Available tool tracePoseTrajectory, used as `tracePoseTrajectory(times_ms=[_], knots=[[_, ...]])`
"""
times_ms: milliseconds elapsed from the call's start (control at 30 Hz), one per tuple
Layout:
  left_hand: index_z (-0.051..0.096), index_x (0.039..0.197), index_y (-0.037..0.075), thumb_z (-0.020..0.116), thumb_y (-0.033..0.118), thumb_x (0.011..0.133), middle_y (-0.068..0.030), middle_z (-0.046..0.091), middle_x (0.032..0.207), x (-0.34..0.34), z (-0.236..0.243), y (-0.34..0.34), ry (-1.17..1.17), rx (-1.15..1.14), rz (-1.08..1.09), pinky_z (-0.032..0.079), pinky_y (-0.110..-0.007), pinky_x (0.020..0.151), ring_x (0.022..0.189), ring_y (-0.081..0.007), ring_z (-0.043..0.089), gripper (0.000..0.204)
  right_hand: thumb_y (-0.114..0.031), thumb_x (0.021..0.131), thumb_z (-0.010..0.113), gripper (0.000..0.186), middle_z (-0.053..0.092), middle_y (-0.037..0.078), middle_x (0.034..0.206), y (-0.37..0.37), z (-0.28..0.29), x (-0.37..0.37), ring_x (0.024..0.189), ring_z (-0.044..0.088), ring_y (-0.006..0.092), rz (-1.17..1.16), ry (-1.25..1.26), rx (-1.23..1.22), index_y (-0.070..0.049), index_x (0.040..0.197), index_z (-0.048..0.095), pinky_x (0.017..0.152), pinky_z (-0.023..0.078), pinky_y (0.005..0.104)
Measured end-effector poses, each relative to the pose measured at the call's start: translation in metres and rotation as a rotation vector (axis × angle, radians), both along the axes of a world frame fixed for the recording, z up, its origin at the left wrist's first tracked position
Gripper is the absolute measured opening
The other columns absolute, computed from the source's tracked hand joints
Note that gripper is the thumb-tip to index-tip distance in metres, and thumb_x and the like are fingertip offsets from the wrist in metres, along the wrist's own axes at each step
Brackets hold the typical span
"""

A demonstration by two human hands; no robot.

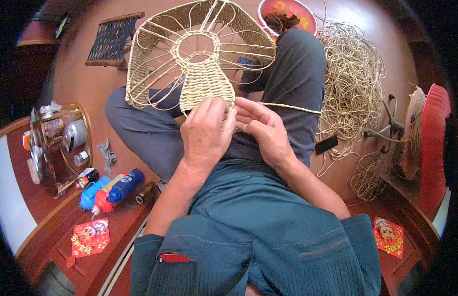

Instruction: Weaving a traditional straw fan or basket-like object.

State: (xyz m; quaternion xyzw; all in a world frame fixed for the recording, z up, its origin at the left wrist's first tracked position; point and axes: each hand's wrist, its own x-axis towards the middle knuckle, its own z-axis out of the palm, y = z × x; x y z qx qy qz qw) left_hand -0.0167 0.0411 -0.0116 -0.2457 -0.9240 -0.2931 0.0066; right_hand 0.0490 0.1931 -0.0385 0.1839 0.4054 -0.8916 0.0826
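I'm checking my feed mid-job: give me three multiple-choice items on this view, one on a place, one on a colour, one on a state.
1. Where does the loose pile of cord lie?
A. On the person's right, on the floor
B. On the person's left, by the bottles
C. Under the stool

2. What colour is the fringed disc at the right edge?
A. Blue
B. Red
C. Green

3. How far is the wire frame woven?
A. Fully covered
B. Bare wire throughout
C. Partly: neck and outer rim woven, spokes bare

Answers:
1 A, the pile spreads beside the right knee.
2 B, its face and fringe are red.
3 C, the left hand and right hand meet at the woven neck, while open wire loops show above.
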Motion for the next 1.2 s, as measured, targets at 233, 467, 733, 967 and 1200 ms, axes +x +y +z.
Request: tracePoseTrajectory(times_ms=[233, 467, 733, 967, 1200], knots=[[0.077, 0.112, 0.004, 0.068, 0.004, 0.095, -0.0086, 0.065, 0.088, -0.009, 0.018, -0.009, -0.305, 0.219, 0.084, 0.050, -0.031, 0.068, 0.069, -0.0163, 0.059, 0.019, -0.002, 0.086, 0.059, 0.077, 0.066, 0.011, 0.139, 0.006, -0.010, -0.006, 0.119, 0.063, 0.0170, 0.055, -0.137, -0.234, -0.001, 0.161, 0.040, 0.099, 0.049, 0.0301], [0.077, 0.115, 0.007, 0.067, 0.002, 0.093, -0.0086, 0.061, 0.087, -0.016, 0.023, -0.011, -0.282, 0.145, -0.029, 0.051, -0.034, 0.071, 0.074, -0.0195, 0.061, 0.025, -0.004, 0.086, 0.059, 0.074, 0.067, 0.004, 0.135, 0.002, -0.026, -0.017, 0.112, 0.063, 0.0119, 0.126, -0.018, -0.426, -0.005, 0.158, 0.044, 0.092, 0.049, 0.0272], [0.071, 0.105, 0.004, 0.070, 0.004, 0.094, -0.0143, 0.064, 0.094, -0.022, 0.021, -0.015, -0.218, 0.074, -0.113, 0.054, -0.042, 0.076, 0.088, -0.0337, 0.068, 0.012, -0.008, 0.090, 0.062, 0.062, 0.067, 0.003, 0.125, 0.003, -0.019, -0.013, 0.095, 0.066, 0.0122, 0.032, -0.120, -0.364, -0.004, 0.151, 0.048, 0.083, 0.053, 0.0272], [0.057, 0.107, 0.003, 0.063, 0.002, 0.098, -0.0171, 0.058, 0.098, -0.016, 0.013, -0.013, -0.016, 0.036, -0.246, 0.054, -0.049, 0.077, 0.092, -0.0403, 0.065, 0.011, -0.005, 0.090, 0.071, 0.031, 0.057, 0.006, 0.090, -0.007, 0.000, -0.011, 0.071, 0.056, 0.0130, -0.097, 0.156, 0.925, -0.003, 0.120, 0.065, 0.068, 0.050, 0.0293], [0.060, 0.111, 0.006, 0.063, 0.001, 0.097, -0.0144, 0.063, 0.101, -0.016, 0.013, -0.011, -0.093, 0.124, -0.203, 0.056, -0.047, 0.072, 0.088, -0.0377, 0.069, 0.015, -0.007, 0.088, 0.077, 0.018, 0.060, 0.011, 0.085, -0.006, 0.002, -0.016, 0.068, 0.061, 0.0210, -0.018, 0.225, 1.028, -0.002, 0.104, 0.070, 0.064, 0.052, 0.0351]])
